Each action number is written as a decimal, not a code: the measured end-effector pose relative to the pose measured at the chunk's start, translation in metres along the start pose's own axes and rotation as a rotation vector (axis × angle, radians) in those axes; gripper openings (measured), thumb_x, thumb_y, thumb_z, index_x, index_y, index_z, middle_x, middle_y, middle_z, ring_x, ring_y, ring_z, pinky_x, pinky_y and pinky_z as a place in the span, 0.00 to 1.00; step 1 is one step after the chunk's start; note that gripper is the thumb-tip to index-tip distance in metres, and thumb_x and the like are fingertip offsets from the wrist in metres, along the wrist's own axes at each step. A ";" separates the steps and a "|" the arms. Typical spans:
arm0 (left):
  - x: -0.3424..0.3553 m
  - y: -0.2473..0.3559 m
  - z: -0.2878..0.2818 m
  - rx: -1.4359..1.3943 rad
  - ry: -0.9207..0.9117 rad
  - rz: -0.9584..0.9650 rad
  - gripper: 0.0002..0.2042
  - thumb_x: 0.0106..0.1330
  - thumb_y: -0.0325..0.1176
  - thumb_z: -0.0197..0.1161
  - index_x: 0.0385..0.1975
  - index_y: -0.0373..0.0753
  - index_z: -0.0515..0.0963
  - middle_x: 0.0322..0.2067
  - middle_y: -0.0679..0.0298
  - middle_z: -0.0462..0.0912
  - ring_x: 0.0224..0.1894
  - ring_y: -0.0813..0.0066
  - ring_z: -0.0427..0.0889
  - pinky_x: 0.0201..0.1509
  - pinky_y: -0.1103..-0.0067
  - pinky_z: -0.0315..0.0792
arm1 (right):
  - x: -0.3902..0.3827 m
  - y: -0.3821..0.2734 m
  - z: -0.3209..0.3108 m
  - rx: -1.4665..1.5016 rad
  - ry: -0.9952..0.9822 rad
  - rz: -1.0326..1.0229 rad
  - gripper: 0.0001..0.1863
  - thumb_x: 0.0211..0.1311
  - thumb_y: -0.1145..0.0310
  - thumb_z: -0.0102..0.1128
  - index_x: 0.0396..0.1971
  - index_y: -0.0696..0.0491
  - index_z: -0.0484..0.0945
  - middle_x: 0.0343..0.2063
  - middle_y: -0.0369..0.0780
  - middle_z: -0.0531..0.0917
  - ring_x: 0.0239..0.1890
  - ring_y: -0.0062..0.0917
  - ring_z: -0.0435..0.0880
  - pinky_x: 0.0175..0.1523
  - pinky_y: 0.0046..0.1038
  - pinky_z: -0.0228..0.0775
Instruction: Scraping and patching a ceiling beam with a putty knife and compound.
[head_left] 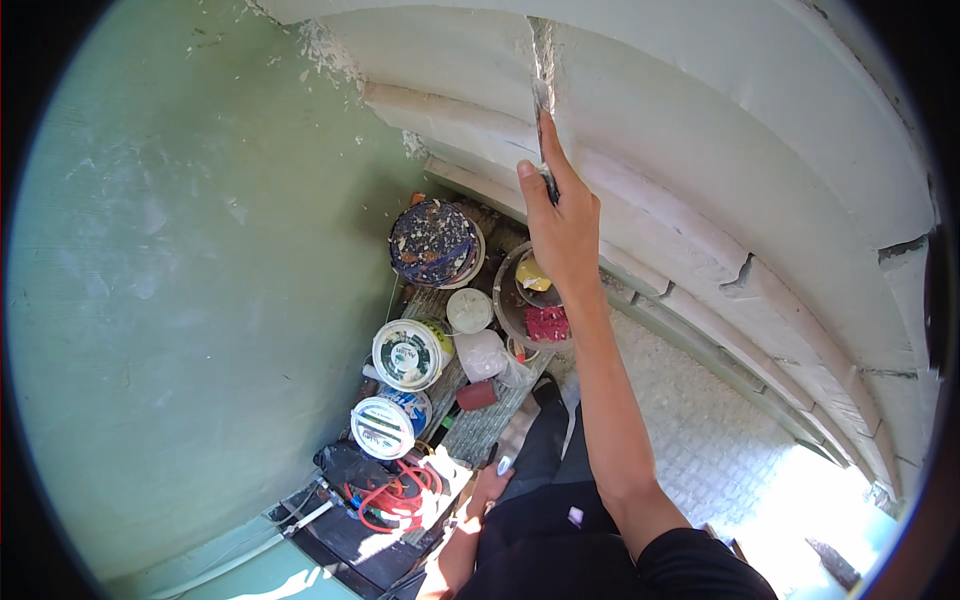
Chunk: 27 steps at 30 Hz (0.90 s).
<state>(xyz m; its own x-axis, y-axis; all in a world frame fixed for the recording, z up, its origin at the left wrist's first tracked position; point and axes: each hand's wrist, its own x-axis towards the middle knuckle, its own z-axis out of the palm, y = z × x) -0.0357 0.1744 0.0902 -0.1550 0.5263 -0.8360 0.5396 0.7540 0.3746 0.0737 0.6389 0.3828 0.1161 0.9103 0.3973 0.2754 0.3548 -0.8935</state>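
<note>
Raised ahead of me, my right hand (567,225) grips a narrow scraper (545,165) with a dark handle, its index finger stretched along it. The scraper's tip meets a rough, flaking seam (541,50) in the pale curved wall (680,110). Low by my thigh, my left hand (487,487) is closed, with a small pale bluish object (504,466) at its fingers. I cannot make out what that object is.
On a weathered plank (487,425) stand a dark crusted bucket (433,243), two white lidded tubs (407,356) and a round basin (507,305) holding a red sponge-like piece (547,323). Red cable (400,500) lies coiled nearby. A green wall (180,300) rises at left.
</note>
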 end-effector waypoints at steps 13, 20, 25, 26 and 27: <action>-0.004 0.013 -0.003 0.016 0.045 -0.020 0.25 0.59 0.53 0.60 0.43 0.33 0.78 0.39 0.40 0.81 0.47 0.44 0.79 0.52 0.60 0.72 | 0.005 0.012 0.025 0.007 0.104 -0.118 0.29 0.67 0.69 0.54 0.67 0.50 0.60 0.60 0.43 0.74 0.19 0.22 0.69 0.35 0.23 0.71; -0.007 0.004 -0.002 -0.005 0.009 -0.007 0.25 0.60 0.52 0.60 0.43 0.33 0.79 0.38 0.41 0.81 0.45 0.43 0.80 0.50 0.60 0.72 | 0.001 -0.038 0.003 0.662 -0.132 0.508 0.32 0.69 0.66 0.50 0.71 0.39 0.53 0.26 0.35 0.70 0.15 0.14 0.65 0.17 0.20 0.58; -0.003 0.001 0.000 -0.005 0.006 -0.049 0.25 0.59 0.52 0.61 0.43 0.33 0.79 0.38 0.40 0.81 0.45 0.44 0.80 0.50 0.60 0.73 | 0.003 -0.043 0.000 0.663 -0.132 0.586 0.32 0.69 0.64 0.51 0.71 0.39 0.52 0.24 0.33 0.66 0.15 0.14 0.63 0.16 0.19 0.57; -0.001 0.002 -0.002 -0.009 0.006 -0.049 0.25 0.59 0.52 0.61 0.43 0.33 0.79 0.38 0.40 0.81 0.45 0.44 0.80 0.50 0.60 0.73 | 0.004 -0.045 0.000 0.579 -0.154 0.552 0.32 0.69 0.64 0.51 0.71 0.40 0.52 0.24 0.33 0.66 0.15 0.14 0.63 0.16 0.19 0.56; -0.002 0.003 -0.002 -0.017 0.014 -0.032 0.25 0.59 0.52 0.61 0.43 0.33 0.79 0.38 0.40 0.81 0.45 0.44 0.80 0.50 0.60 0.73 | 0.005 -0.047 -0.001 0.492 -0.179 0.522 0.32 0.69 0.64 0.51 0.71 0.40 0.52 0.23 0.32 0.65 0.15 0.13 0.63 0.16 0.19 0.56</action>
<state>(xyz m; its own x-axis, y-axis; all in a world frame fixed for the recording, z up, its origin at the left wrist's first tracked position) -0.0356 0.1763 0.0936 -0.1839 0.5070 -0.8421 0.5202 0.7771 0.3542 0.0621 0.6264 0.4267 -0.0537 0.9927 -0.1081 -0.2378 -0.1178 -0.9641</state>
